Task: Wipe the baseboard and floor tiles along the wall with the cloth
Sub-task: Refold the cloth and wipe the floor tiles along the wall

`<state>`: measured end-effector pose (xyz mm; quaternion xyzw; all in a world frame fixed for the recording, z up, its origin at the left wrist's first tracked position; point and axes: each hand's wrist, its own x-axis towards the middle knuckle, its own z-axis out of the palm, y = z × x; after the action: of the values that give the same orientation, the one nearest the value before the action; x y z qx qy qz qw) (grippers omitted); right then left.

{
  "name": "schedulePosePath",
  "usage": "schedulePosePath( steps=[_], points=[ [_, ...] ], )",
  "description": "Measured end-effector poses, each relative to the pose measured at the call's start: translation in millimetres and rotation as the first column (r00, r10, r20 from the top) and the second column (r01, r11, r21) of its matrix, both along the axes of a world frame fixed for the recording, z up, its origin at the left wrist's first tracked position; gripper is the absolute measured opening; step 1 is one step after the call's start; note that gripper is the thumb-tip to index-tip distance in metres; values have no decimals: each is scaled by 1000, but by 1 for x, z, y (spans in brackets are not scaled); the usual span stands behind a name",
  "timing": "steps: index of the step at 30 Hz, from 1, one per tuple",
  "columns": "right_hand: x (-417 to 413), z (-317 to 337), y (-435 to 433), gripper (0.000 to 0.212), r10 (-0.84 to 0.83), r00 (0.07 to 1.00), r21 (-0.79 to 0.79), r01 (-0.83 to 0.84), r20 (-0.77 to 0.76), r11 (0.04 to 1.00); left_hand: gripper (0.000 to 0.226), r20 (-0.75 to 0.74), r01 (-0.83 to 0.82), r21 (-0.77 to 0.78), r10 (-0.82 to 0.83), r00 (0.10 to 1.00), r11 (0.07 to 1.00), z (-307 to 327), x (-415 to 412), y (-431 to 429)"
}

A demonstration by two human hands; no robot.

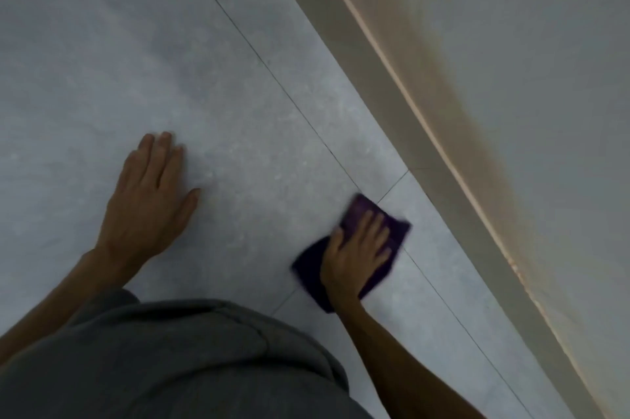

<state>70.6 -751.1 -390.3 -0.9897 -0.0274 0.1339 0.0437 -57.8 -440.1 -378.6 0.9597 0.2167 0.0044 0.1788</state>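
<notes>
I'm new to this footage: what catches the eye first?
The purple cloth, pressed flat on the grey floor under the right hand, close to the baseboard but not touching it. The left hand lies open on the tiles at left.

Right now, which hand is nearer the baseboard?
The right hand. It presses flat on the purple cloth on the floor tiles, a short way off the baseboard. The left hand rests flat on bare tile, much farther from the wall.
</notes>
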Motion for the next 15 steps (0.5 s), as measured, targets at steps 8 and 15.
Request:
schedulePosePath(
  steps=[8,15],
  points=[
    [152,-11,99,75,-465,866,-69,484,184,872,70,76,-88,10,87,993,996,-11,0,4],
    [106,-15,256,69,537,807,-7,-552,246,834,69,92,-215,44,211,973,976,-17,-11,40]
  ],
)
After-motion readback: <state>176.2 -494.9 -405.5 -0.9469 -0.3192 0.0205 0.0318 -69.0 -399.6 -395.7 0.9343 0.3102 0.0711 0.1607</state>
